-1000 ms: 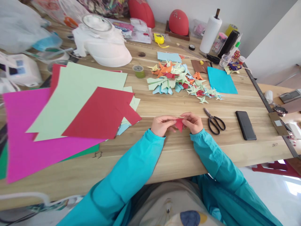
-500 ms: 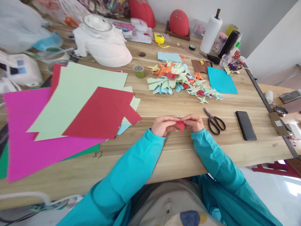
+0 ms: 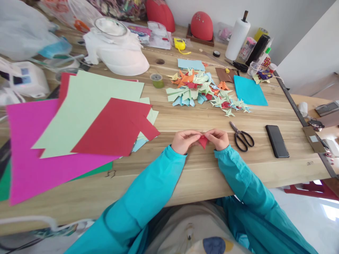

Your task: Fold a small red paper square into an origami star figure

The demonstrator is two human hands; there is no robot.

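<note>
Between my two hands is a small piece of folded red paper [image 3: 203, 141], its pointed end hanging down toward me. My left hand [image 3: 183, 141] pinches its left edge between thumb and fingers. On the other side, my right hand [image 3: 218, 139] grips the upper right edge the same way, and the fingertips of both hands nearly meet. The fingers cover the top of the fold. Black-handled scissors [image 3: 241, 137] lie just right of my right hand. Beyond my hands is a pile of folded paper shapes [image 3: 189, 92] in green, orange, red and blue.
Large red paper sheets [image 3: 113, 127], green sheets [image 3: 87, 106] and a magenta sheet [image 3: 34, 169] overlap on the left. A black phone [image 3: 277, 141] lies at the right. Blue paper [image 3: 250, 90], a yellow tape measure [image 3: 179, 44] and a white bottle-like roll [image 3: 237, 38] stand farther back.
My fingers have shifted slightly on the red paper, with the left fingers drawn closer in. The paper's point sits a little lower. Everything else on the table stays put.
</note>
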